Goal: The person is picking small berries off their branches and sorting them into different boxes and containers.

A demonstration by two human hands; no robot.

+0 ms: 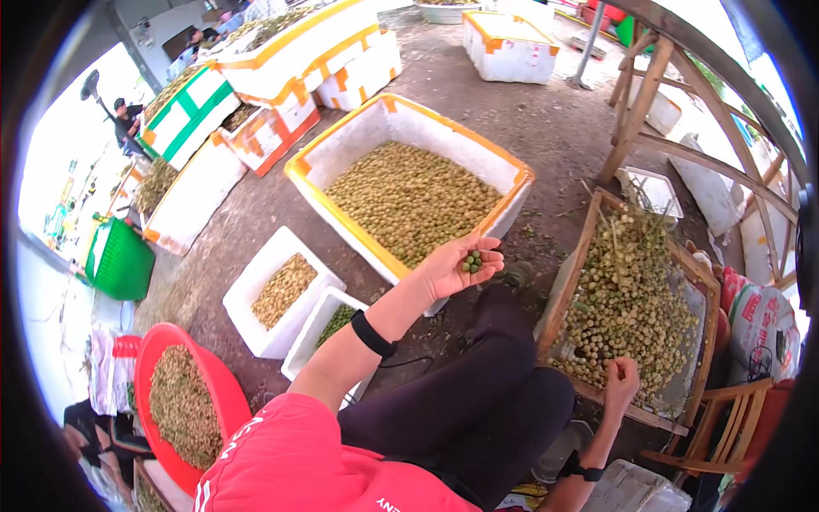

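Observation:
My left hand (452,266) is palm up over the near right edge of a large foam box (401,107) with orange-taped rims. In its cupped fingers lie several small green round fruits (472,261). The box holds a broad layer of yellow-brown round fruits (409,192). On my right, my right hand (621,381) is at the near side of a wooden-framed tray (563,294), its fingers curled together; whatever they hold, if anything, is hidden. Heaped in that tray are yellowish fruits (636,290) on thin stems.
To my left stand a white foam box of brownish pieces (243,299), a narrow white box of green fruits (299,358) and a red basin (153,341). More foam boxes (200,192) are stacked far left. A wooden frame (636,111) rises far right, with a small wooden chair (725,427) nearer.

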